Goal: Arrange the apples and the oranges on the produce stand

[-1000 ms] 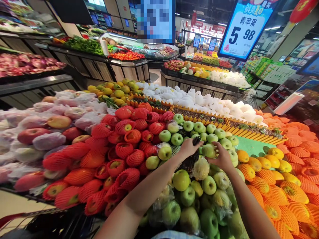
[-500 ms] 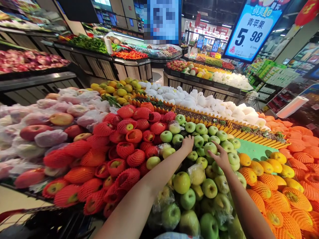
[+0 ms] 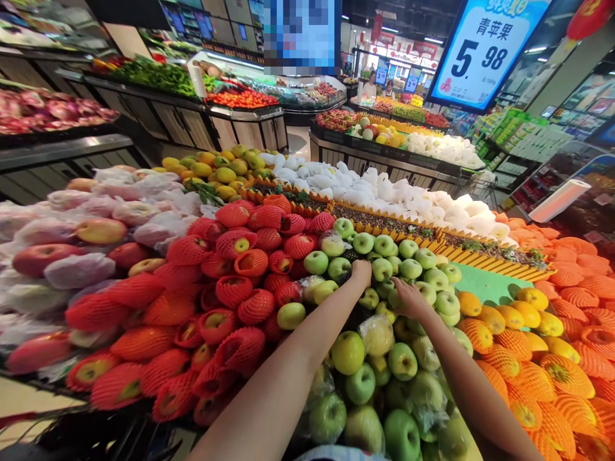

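Both of my arms reach forward over a heap of green apples (image 3: 402, 360), a few of them in thin clear wrap. My left hand (image 3: 361, 271) is at the upper left of the heap, next to the red net-wrapped fruit (image 3: 235, 291). Its fingers dip down between the apples and are hidden. My right hand (image 3: 407, 298) lies a little nearer and to the right, with its fingers curled over a green apple (image 3: 393, 298) in the pile.
Oranges in orange foam nets (image 3: 552, 378) lie to the right, with a bare green mat (image 3: 483, 283) behind them. Pale wrapped apples (image 3: 77, 269) are on the left, white wrapped fruit (image 3: 408, 198) behind. A price sign (image 3: 485, 51) hangs above. A bag roll (image 3: 560, 200) stands at the right.
My right hand let go of the green apple it was setting down, opened, then moved left and curled over another one. My left hand reached further forward into the apples.
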### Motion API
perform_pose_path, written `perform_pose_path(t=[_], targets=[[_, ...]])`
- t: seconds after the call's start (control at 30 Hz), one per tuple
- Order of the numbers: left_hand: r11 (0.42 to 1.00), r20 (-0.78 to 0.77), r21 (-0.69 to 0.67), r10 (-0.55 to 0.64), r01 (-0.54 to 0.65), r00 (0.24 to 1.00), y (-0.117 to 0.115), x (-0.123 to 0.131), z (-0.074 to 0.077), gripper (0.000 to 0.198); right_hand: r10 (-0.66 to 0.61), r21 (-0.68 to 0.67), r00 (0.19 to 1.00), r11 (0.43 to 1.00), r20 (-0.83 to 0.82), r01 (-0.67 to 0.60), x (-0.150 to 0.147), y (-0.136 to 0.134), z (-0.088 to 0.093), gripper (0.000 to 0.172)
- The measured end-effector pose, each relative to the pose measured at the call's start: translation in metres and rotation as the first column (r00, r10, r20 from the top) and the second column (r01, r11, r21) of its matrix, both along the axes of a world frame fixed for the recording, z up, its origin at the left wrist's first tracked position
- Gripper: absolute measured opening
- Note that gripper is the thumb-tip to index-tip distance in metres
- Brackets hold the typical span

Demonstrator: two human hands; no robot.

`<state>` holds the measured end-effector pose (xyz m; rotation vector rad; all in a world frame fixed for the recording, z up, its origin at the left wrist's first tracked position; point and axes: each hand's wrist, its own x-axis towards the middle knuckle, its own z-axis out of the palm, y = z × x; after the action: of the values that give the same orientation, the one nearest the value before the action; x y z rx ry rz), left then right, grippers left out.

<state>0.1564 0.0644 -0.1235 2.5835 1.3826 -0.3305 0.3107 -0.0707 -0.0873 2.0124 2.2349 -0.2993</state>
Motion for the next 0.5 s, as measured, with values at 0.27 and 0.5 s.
perform_pose_path(t=[0.27,0.5], targets=[[0.999,-0.031,-0.017,-0.040,0.039,0.999,0.006,0.001,-0.003,0.059,-0.052,-0.112,0.995,0.992,0.090,0.062,-0.012,0.007,0.015,0.049],[0.993,-0.008,0.058,-0.106,0.106,0.994,-0.004,-0.013,0.001,0.065,-0.148,-0.082,0.985,0.984,0.093,0.156,-0.024,0.001,0.009,0.086]])
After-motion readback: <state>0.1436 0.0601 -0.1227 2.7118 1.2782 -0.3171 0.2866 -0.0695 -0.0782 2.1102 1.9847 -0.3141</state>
